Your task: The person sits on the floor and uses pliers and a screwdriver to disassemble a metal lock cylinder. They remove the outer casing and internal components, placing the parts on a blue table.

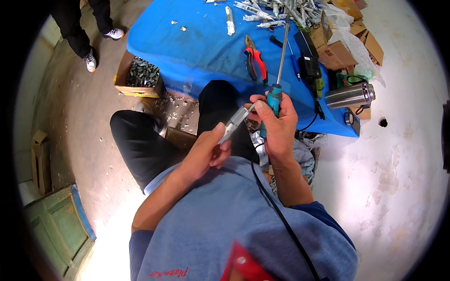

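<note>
My left hand (206, 150) grips a slim grey-white metal piece (234, 124) between thumb and fingers, its far end slanting up to the right. My right hand (281, 129) is closed around the teal handle (274, 97) of a long-shafted screwdriver, whose shaft points away over the table. The right thumb and forefinger meet at the far end of the metal piece; whether they pinch a small part there I cannot tell. Beyond them, pliers (256, 61) with red and black handles lie on the blue-covered table (201, 56).
Similar pieces (300, 11) lie heaped at the table's far side. To the right are a blue-handled screwdriver (295, 65), a steel flask (349, 96) and torn cardboard (337, 54). A box of small dark parts (143, 72) stands at left. Another person's legs (75, 28) show beyond it.
</note>
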{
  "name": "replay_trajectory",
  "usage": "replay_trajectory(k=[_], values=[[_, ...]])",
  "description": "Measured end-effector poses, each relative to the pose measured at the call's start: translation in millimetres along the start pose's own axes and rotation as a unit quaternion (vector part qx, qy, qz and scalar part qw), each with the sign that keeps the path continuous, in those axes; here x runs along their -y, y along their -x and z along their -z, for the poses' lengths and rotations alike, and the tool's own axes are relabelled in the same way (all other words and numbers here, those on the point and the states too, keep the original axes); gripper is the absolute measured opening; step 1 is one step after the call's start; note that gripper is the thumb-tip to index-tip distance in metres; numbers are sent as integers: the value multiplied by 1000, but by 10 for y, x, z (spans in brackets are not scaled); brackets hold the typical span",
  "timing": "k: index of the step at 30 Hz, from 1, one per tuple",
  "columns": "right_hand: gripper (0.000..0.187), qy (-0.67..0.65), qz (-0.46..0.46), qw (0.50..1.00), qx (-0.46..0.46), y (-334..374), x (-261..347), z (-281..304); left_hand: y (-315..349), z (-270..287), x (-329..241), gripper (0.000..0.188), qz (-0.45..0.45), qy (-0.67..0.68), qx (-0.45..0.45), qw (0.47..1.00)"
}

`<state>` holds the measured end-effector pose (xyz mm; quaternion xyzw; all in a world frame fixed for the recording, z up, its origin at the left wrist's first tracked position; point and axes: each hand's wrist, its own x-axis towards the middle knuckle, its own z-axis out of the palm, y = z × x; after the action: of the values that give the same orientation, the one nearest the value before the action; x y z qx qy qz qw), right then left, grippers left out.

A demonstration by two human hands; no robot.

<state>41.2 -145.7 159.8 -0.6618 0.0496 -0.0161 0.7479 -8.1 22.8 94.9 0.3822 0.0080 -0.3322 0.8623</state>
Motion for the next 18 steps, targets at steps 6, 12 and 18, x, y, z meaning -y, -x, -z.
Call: replay_trajectory(k=[6,12,18], values=[[26,108,18,993,-46,130,50,208,13,67,29,53,-12,55,5,998],[33,88,-88,991,58,547,165,446,-21,158,80,50,-41,105,0,994],[36,75,-132,977,149,666,161,452,-33,212,89,49,-53,131,-1,990]])
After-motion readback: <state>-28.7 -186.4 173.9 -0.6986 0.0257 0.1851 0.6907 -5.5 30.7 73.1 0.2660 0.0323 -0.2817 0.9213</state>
